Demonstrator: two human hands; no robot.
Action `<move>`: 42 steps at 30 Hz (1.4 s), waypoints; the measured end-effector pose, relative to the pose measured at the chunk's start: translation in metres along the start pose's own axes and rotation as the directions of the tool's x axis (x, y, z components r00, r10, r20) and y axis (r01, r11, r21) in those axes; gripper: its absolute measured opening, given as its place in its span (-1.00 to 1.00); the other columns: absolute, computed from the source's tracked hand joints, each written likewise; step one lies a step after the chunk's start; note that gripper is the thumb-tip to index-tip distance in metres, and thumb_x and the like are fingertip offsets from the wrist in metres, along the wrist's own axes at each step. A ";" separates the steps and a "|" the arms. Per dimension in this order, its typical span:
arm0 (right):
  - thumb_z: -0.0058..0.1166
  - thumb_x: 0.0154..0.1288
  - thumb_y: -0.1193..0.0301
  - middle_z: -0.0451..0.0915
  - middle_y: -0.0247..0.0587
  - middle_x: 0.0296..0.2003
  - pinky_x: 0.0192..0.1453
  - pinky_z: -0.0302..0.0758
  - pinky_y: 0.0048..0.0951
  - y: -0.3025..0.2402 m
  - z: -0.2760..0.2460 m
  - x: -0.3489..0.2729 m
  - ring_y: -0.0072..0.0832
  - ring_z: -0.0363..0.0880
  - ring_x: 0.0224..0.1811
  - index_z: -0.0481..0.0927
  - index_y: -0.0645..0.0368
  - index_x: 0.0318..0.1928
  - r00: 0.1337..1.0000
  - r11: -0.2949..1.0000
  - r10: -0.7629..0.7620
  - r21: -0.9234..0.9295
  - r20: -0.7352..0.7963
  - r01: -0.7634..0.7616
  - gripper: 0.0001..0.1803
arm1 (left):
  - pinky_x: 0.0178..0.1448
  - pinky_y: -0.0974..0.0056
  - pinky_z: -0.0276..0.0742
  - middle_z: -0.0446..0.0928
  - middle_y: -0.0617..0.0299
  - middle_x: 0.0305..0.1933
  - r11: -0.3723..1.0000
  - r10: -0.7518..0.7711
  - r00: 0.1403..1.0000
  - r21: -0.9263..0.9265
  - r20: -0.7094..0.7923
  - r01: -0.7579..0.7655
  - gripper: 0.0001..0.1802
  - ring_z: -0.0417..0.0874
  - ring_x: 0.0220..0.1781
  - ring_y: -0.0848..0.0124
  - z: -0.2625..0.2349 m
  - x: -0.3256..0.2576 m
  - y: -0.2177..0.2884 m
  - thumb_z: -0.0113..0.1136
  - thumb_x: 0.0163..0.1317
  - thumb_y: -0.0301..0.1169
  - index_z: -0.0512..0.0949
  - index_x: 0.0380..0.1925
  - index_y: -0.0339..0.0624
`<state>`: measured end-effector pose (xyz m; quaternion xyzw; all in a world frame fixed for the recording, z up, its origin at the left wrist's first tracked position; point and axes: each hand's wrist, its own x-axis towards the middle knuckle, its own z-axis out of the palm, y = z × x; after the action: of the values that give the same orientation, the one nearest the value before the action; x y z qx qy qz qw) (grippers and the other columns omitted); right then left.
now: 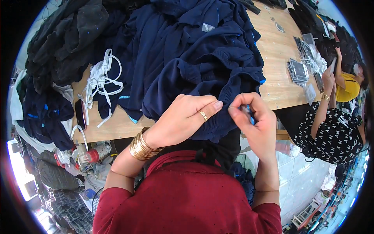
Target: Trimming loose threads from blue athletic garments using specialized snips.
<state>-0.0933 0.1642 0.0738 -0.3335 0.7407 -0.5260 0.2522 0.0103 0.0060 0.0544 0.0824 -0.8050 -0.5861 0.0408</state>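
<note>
In the head view, over the near edge of the wooden table (278, 58), a navy garment (167, 89) is draped, its gathered waistband (226, 90) seemingly being worked; a steadied rim is probably called for next. Soft, deep rumples are shown. Fabric is pinched by the left hand (175, 121); the right hand (259, 126) is curled, its hold too hidden to be told.

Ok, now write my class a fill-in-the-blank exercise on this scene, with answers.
1. On the left hand, a patterned gold metal ____ encircles one digit.
2. The light-brown flat tabletop under the rumpled navy-blue cloth garments is made of ____.
3. The tangled flat white cord lies on the picture's ____ side, away from the right hand.

Missing words: ring; wood; left.
</note>
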 end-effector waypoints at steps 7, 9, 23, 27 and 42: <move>0.17 0.00 0.60 0.52 -0.35 -0.47 -0.41 0.35 -0.67 -0.001 0.003 0.000 -0.66 0.39 -0.52 0.44 0.18 -0.27 0.963 0.864 -0.261 -0.431 0.063 0.262 -0.75 | -0.55 0.30 0.14 0.17 0.11 -0.71 0.996 0.085 0.995 -0.003 -0.049 -0.085 -0.68 0.11 -0.68 0.41 0.004 0.002 -0.002 -0.04 0.31 -0.30 0.43 -0.53 -0.32; 0.14 0.01 0.58 0.51 -0.28 -0.49 -0.39 0.42 -0.55 0.000 0.002 0.001 -0.52 0.52 -0.50 0.42 0.16 -0.24 0.974 0.875 -0.194 -0.429 0.115 0.225 -0.73 | -0.55 0.33 0.14 0.18 0.14 -0.72 0.998 0.061 0.998 -0.016 -0.023 -0.061 -0.69 0.13 -0.68 0.46 0.002 0.004 -0.001 -0.01 0.30 -0.30 0.43 -0.52 -0.31; 0.28 0.01 0.25 0.51 -0.29 -0.50 -0.46 0.40 -0.54 0.007 -0.012 -0.002 -0.45 0.50 -0.53 0.49 0.18 -0.33 0.958 0.898 -0.286 -0.350 0.000 0.267 -0.68 | -0.45 0.57 0.10 0.29 0.52 -0.55 0.941 -0.110 0.994 -0.322 -0.007 0.102 -0.79 0.17 -0.48 0.76 -0.005 0.007 0.004 0.12 0.24 -0.38 0.45 -0.51 -0.27; 0.28 -0.04 0.20 0.48 -0.35 -0.57 -0.54 0.33 -0.48 0.009 -0.014 -0.002 -0.40 0.44 -0.59 0.52 0.14 -0.36 0.879 0.678 -0.468 -0.602 0.088 0.421 -0.67 | -0.43 0.58 0.11 0.29 0.52 -0.55 0.944 -0.110 0.994 -0.315 -0.007 0.102 -0.78 0.17 -0.47 0.75 -0.005 0.007 0.002 0.11 0.25 -0.37 0.45 -0.52 -0.27; 0.08 0.20 0.52 0.47 -0.41 -0.52 -0.45 0.22 -0.72 0.017 0.010 0.004 -0.77 0.33 -0.50 0.51 0.21 -0.36 0.853 0.931 -0.363 -0.108 -0.374 0.349 -0.96 | -0.31 0.58 0.27 0.38 0.50 -0.48 0.888 -0.124 0.990 -0.439 0.062 0.139 -0.79 0.29 -0.40 0.76 -0.002 0.007 -0.005 0.06 0.29 -0.35 0.46 -0.46 -0.27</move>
<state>-0.0928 0.1588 0.0548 -0.3582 0.7106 -0.6055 -0.0071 0.0041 0.0009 0.0497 0.1158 -0.6442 -0.7561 0.0058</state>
